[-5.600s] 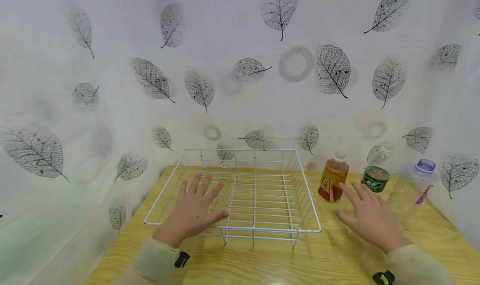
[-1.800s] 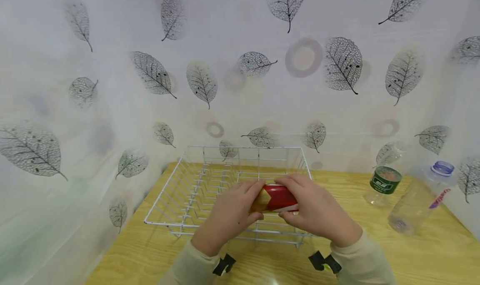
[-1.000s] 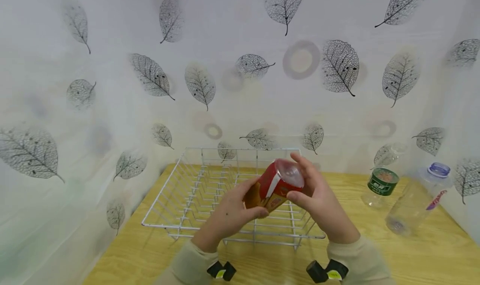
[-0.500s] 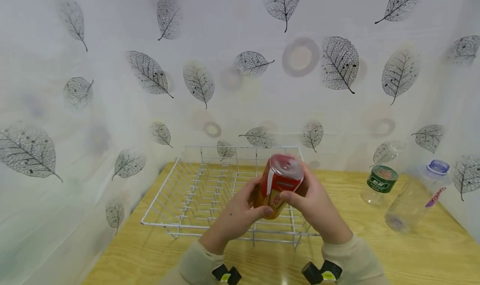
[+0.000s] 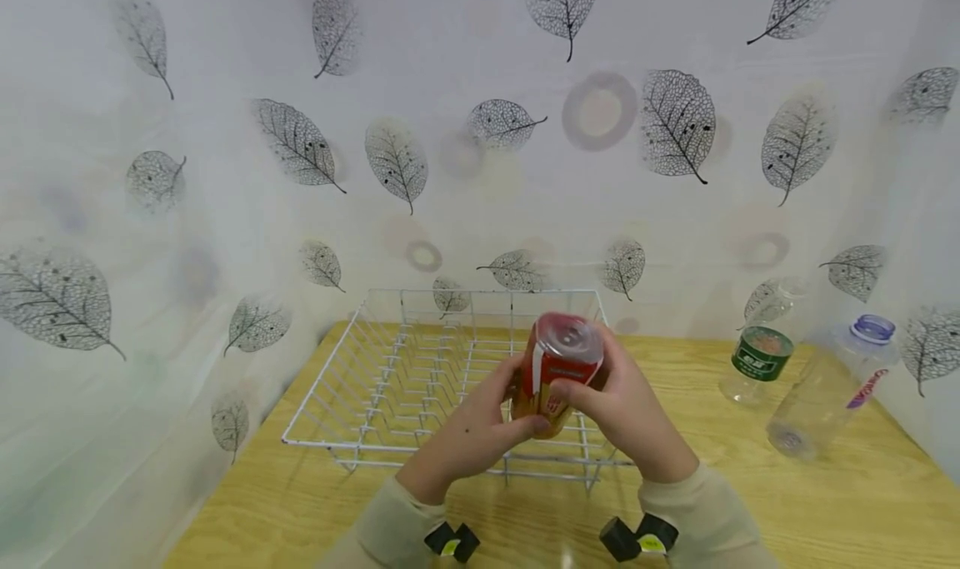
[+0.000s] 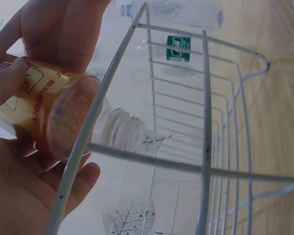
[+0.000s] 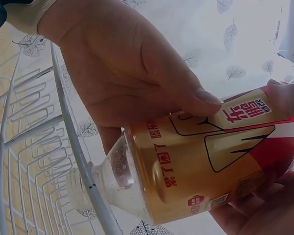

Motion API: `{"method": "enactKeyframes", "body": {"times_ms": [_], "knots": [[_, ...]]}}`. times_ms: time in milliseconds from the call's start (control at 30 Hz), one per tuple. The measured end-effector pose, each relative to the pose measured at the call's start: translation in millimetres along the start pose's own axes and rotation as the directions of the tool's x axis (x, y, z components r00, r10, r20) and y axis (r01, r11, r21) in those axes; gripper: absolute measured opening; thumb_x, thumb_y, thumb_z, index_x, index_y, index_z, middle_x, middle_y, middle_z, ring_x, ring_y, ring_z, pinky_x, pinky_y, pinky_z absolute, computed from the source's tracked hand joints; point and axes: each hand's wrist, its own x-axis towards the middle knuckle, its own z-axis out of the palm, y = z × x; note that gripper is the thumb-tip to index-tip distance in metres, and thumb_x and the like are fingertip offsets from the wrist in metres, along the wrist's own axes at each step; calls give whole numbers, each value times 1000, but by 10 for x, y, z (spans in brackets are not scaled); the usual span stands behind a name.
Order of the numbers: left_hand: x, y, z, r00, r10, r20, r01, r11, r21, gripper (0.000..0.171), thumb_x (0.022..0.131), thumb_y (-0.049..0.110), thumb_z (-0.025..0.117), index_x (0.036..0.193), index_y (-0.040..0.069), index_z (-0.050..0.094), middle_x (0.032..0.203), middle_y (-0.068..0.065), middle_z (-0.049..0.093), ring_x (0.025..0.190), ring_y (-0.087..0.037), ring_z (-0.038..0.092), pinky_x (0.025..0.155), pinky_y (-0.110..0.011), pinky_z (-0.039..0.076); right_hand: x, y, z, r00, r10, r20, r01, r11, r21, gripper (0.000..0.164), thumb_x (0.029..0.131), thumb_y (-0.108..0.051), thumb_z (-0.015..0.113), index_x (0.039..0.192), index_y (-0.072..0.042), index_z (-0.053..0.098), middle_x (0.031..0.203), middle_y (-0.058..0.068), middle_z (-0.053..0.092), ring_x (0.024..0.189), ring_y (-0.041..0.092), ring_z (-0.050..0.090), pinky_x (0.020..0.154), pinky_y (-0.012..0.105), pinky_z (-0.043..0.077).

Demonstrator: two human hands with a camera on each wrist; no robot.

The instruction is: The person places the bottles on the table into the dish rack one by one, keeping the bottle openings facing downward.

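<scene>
Both hands hold a plastic drink bottle point(image 5: 567, 341) above the right part of a white wire dish rack point(image 5: 352, 447). Its red and gold label carries printed characters. The bottle is tipped neck down, with its clear base facing up toward the head camera. In the right wrist view the uncapped clear neck of the bottle point(image 7: 201, 161) points toward the rack wires. My left hand point(image 5: 476, 431) grips the bottle's left side, thumb in front. On the other side, my right hand point(image 5: 633, 415) grips it with the thumb across the label.
Right of the rack stands a clear bottle with a green label point(image 5: 762, 354). Beside it is a larger clear bottle point(image 5: 828, 398) with a purple neck ring. A leaf-patterned curtain point(image 5: 480, 202) hangs behind and left of the wooden table point(image 5: 712, 511).
The drink bottle stood right of the rack; both hands, earlier spread, now hold it over the rack. From lying sideways it has turned base up. In the last half second it barely moved.
</scene>
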Motion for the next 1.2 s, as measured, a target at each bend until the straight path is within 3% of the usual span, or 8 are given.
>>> {"method": "enactKeyframes", "body": {"times_ms": [100, 367, 600, 767, 1000, 1200], "knots": [[-22, 0, -50, 1000, -5, 1, 5, 999, 54, 70, 97, 37, 69, 156, 35, 31, 150, 12, 46, 137, -12, 43, 112, -45, 39, 1, 1, -9, 1000, 5, 6, -5, 1000, -3, 62, 92, -9, 74, 146, -15, 44, 132, 11, 58, 116, 32, 61, 93, 41, 55], [-239, -51, -309, 986, -153, -59, 162, 964, 213, 77, 98, 46, 64, 161, 30, 24, 160, -2, 35, 141, -29, 39, 109, -56, 39, 25, 55, -39, 1000, 9, 21, -8, 1000, -14, 63, 93, -12, 73, 148, -12, 42, 131, 13, 59, 115, 34, 62, 92, 41, 56], [-432, -158, -724, 967, -225, -118, 253, 902, 349, 83, 97, 57, 59, 163, 27, 19, 164, -9, 27, 146, -35, 31, 112, -63, 32, 39, 97, -59, 999, 35, 26, -34, 998, -52, 63, 93, -15, 73, 147, -12, 41, 131, 13, 58, 114, 33, 61, 92, 43, 55], [-567, -284, -1066, 952, -245, -182, 301, 856, 421, 85, 98, 55, 60, 164, 20, 18, 165, -16, 22, 147, -42, 25, 113, -65, 28, 36, 86, -92, 998, 60, 7, -59, 995, -84, 63, 94, -17, 73, 147, -12, 40, 132, 14, 57, 116, 33, 60, 92, 46, 54], [-813, -415, -1530, 912, -300, -280, 397, 816, 420, 85, 101, 54, 55, 164, 14, 14, 165, -22, 16, 147, -48, 19, 109, -72, 26, 41, 88, -114, 997, 80, -7, -80, 995, -66, 66, 94, -18, 73, 149, -13, 38, 134, 14, 55, 118, 33, 59, 93, 46, 53], [-1006, -508, -1774, 873, -366, -321, 478, 770, 422, 88, 102, 55, 52, 164, 9, 9, 163, -29, 13, 143, -54, 21, 108, -74, 24, 42, 79, -146, 996, 88, -18, -89, 993, -73, 62, 95, -19, 72, 147, -13, 39, 132, 15, 55, 118, 33, 58, 93, 47, 53]]}}
